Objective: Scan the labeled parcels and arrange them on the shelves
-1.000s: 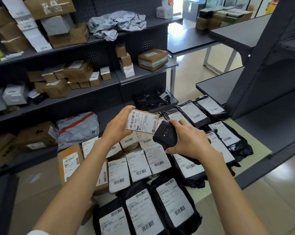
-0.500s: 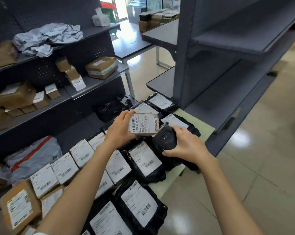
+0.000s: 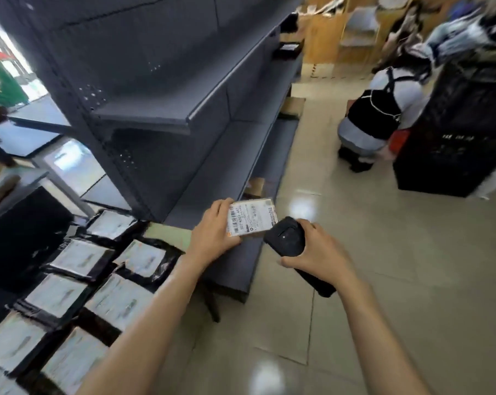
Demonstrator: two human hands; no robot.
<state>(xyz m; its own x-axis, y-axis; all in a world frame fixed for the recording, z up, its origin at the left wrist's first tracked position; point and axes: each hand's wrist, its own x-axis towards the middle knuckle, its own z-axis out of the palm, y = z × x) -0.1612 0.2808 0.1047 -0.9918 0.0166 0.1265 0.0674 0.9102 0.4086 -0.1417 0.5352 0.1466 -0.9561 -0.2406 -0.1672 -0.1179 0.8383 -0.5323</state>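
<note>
While you stand on the tiled floor (image 3: 383, 280), the dark grey shelving unit (image 3: 184, 95) fills the frame from ten to twelve o'clock, its shelves running away toward one o'clock. At two o'clock a person (image 3: 380, 115) crouches beside a black crate (image 3: 451, 138). From seven to nine o'clock black mailer bags (image 3: 81, 258) with white labels lie flat, packed close together and blurred. At centre, your left hand (image 3: 212, 238) grips a small labeled parcel (image 3: 251, 218) by its left end, thumb under the near edge and fingers curled over the far edge; its label faces you and its long axis runs from nine toward three o'clock, tipped slightly upward at the right. Just beside its right end, your right hand (image 3: 320, 252) is wrapped around a black handheld scanner (image 3: 288, 238), its head pointing toward eleven o'clock at the parcel, its handle trailing to five o'clock.
</note>
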